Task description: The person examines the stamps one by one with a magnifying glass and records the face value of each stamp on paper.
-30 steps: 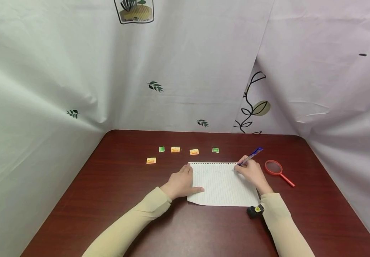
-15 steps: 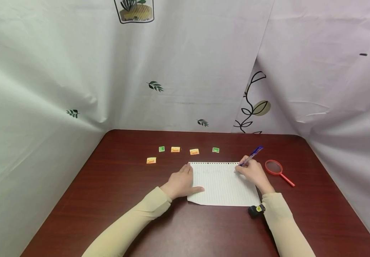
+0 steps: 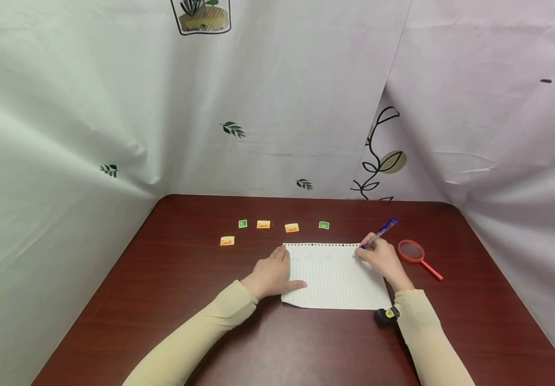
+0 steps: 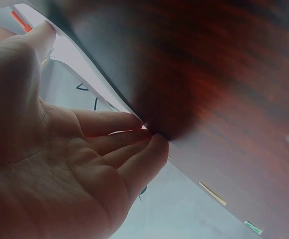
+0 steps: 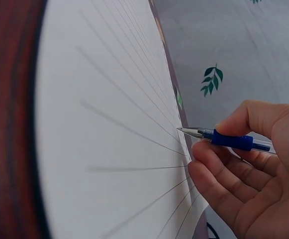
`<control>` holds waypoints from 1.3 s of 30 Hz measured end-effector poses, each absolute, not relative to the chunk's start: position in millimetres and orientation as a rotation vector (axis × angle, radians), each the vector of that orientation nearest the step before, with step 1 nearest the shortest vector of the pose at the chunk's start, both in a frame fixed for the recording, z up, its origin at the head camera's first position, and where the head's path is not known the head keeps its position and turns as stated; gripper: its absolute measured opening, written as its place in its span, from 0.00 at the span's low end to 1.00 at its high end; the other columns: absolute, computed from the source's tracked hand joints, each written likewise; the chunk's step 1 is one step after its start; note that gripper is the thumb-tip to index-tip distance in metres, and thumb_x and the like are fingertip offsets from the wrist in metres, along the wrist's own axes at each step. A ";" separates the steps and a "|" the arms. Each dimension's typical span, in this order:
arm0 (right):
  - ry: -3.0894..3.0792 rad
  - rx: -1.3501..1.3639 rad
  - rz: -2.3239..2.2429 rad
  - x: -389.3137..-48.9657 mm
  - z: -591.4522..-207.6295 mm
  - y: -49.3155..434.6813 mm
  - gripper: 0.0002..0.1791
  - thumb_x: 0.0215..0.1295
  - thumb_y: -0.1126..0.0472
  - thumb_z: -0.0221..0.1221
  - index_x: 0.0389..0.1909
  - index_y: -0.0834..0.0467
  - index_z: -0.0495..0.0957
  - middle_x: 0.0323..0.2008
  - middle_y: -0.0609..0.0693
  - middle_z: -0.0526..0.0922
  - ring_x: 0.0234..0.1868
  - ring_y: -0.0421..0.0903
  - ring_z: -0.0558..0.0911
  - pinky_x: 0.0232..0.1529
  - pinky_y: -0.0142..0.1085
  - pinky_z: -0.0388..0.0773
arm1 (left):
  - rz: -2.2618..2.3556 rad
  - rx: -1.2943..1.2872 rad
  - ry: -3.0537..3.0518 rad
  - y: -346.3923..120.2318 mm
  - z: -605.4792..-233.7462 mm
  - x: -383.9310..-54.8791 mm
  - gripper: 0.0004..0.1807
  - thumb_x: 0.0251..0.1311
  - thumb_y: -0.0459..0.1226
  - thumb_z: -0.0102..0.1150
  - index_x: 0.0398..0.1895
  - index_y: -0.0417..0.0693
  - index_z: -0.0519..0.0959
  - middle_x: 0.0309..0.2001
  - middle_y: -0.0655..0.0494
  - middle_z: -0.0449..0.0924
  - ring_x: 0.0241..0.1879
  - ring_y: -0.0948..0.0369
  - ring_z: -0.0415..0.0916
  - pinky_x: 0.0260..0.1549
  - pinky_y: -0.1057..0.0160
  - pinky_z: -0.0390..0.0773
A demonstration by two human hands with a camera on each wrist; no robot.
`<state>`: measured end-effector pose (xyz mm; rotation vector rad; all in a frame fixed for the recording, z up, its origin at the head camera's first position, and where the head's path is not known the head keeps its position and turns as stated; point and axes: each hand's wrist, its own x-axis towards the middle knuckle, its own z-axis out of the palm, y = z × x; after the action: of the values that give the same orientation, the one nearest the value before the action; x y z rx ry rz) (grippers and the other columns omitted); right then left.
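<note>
A sheet of lined paper (image 3: 332,284) with punched holes along its far edge lies on the table, faint writing near its top. My left hand (image 3: 270,274) rests flat on the sheet's left edge, thumb spread onto the paper; in the left wrist view its fingers (image 4: 134,159) are straight at the tabletop. At the sheet's upper right, my right hand (image 3: 382,261) pinches a blue pen (image 3: 384,228) between thumb and fingers. The right wrist view shows the pen's tip (image 5: 184,129) right at the paper, just ahead of the fingertips.
A red magnifying glass (image 3: 411,251) lies right of the right hand. Beyond the paper are small stamp-like pieces, orange ones (image 3: 291,228) and green ones (image 3: 323,225). White patterned cloth (image 3: 277,107) hangs behind the dark wooden table (image 3: 162,300).
My right hand and the pen have shifted slightly to the right along the top of the sheet. The left hand and the paper have stayed in place.
</note>
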<state>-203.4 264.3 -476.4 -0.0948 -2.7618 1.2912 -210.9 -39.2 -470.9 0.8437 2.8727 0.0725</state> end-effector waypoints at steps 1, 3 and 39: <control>-2.764 -0.089 1.295 -203.3 -476.1 264.2 0.08 0.60 0.62 0.63 0.38 0.58 0.75 0.23 0.48 0.73 0.25 0.44 0.68 0.25 0.37 0.62 | 0.071 0.844 2.874 -39.3 -470.7 -210.8 0.57 0.60 0.71 0.52 0.72 0.28 0.63 0.74 0.35 0.60 0.74 0.48 0.59 0.47 0.52 0.83; -2.769 -0.088 1.305 -203.5 -476.1 263.9 0.09 0.61 0.61 0.62 0.39 0.59 0.75 0.23 0.48 0.73 0.26 0.44 0.68 0.25 0.37 0.62 | 0.072 0.843 2.876 -39.6 -470.3 -210.6 0.57 0.60 0.71 0.53 0.72 0.28 0.63 0.74 0.35 0.60 0.74 0.48 0.59 0.48 0.52 0.82; -2.773 -0.035 1.252 -196.9 -454.0 291.6 0.23 0.73 0.58 0.59 0.59 0.71 0.74 0.37 0.59 0.83 0.34 0.48 0.79 0.31 0.36 0.71 | 0.060 0.831 2.881 -39.9 -470.2 -207.2 0.57 0.60 0.72 0.52 0.72 0.29 0.63 0.75 0.37 0.59 0.74 0.49 0.59 0.44 0.53 0.84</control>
<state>-196.9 291.6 -454.0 -0.0353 -2.7734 1.2522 -207.2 -39.9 -470.2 0.8311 2.8805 0.0599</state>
